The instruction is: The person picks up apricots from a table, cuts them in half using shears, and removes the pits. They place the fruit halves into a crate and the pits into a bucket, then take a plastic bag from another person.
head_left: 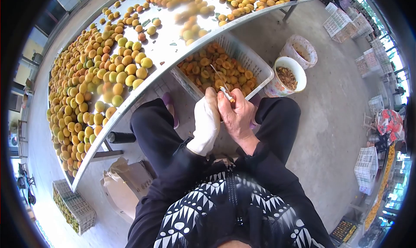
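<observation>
My right hand [237, 118] is bare and closed around a small knife [227, 94]. The knife has a pale, wrapped-looking handle with an orange end, and its thin blade points up and to the left. Against it, my left hand [204, 124] wears a white knit glove, its fingers curled shut. Whatever lies between the two hands is hidden. Just beyond them a white plastic crate [258, 62] holds many halved apricots [212, 61], partly under the table edge.
Whole apricots [130, 69] cover much of the metal-edged table [162, 48] at the left and front. Right of the crate stand a bucket [277, 88] of pits and another bucket [313, 59]. A crate [82, 209] and a cardboard box [130, 178] are at lower left; stacked crates [340, 25] at right.
</observation>
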A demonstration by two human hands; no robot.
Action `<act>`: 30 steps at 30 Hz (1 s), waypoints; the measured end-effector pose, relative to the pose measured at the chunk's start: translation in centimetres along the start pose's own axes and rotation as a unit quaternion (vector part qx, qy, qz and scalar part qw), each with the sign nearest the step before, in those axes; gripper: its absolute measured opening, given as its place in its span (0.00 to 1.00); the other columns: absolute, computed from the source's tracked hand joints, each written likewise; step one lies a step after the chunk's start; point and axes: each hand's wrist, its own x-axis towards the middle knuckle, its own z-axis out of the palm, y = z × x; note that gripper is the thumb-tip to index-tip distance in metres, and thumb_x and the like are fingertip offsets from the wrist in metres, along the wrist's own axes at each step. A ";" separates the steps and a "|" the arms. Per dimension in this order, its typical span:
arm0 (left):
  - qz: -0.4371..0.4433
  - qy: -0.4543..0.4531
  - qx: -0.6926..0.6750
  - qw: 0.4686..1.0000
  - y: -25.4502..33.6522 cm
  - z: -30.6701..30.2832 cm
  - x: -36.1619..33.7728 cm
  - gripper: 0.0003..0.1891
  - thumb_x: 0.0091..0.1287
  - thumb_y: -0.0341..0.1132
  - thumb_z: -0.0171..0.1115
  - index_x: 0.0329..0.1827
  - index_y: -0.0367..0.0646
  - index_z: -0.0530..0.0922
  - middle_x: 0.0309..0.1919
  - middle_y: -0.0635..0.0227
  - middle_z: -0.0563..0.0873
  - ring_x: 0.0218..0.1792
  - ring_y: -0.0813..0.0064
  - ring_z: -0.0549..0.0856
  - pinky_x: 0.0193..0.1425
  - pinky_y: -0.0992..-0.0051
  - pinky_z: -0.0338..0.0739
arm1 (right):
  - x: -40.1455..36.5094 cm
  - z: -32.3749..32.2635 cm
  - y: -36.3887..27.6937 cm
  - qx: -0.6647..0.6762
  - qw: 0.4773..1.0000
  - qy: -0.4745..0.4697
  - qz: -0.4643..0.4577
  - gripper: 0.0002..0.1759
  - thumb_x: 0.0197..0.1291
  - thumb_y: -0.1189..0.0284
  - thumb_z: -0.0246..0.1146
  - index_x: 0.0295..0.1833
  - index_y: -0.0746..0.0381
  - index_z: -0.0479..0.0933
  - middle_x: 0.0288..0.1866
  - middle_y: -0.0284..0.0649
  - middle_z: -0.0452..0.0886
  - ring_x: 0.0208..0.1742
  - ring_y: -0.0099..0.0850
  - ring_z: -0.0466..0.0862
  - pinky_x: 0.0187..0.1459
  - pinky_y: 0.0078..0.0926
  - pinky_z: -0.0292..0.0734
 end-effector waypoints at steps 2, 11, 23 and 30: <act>-0.044 -0.005 -0.026 0.999 0.4 0.1 0.2 0.23 0.78 0.49 0.46 0.36 0.38 0.79 0.29 0.71 0.82 0.29 0.82 0.77 0.34 0.76 0.72 | 0.0 -0.3 0.1 -0.020 0.999 -0.002 -0.029 0.19 0.61 0.65 0.67 0.25 0.62 0.68 0.16 0.43 0.72 0.16 0.40 0.74 0.20 0.33 0.68; 0.055 -0.007 0.117 0.992 1.8 0.2 0.1 0.30 0.79 0.55 0.41 0.36 0.37 0.79 0.24 0.68 0.81 0.26 0.77 0.77 0.33 0.73 0.72 | 1.3 -1.2 -2.0 0.029 0.983 -0.078 0.165 0.27 0.66 0.50 0.63 0.31 0.65 0.71 0.19 0.42 0.76 0.22 0.33 0.79 0.27 0.32 0.71; 0.194 0.013 0.254 0.947 0.3 0.1 -0.3 0.15 0.78 0.45 0.45 0.44 0.44 0.74 0.25 0.54 0.82 0.30 0.48 0.84 0.34 0.59 0.77 | 1.0 0.5 -1.2 0.076 0.984 0.007 0.159 0.21 0.62 0.62 0.67 0.25 0.65 0.70 0.18 0.38 0.75 0.21 0.29 0.75 0.27 0.30 0.71; 0.120 0.036 0.109 0.986 0.6 0.7 -0.3 0.18 0.79 0.45 0.46 0.35 0.41 0.73 0.20 0.59 0.75 0.21 0.67 0.75 0.29 0.68 0.71 | 1.1 0.2 -1.0 0.054 0.995 0.007 0.081 0.18 0.59 0.70 0.69 0.25 0.63 0.68 0.14 0.36 0.69 0.17 0.21 0.70 0.21 0.25 0.66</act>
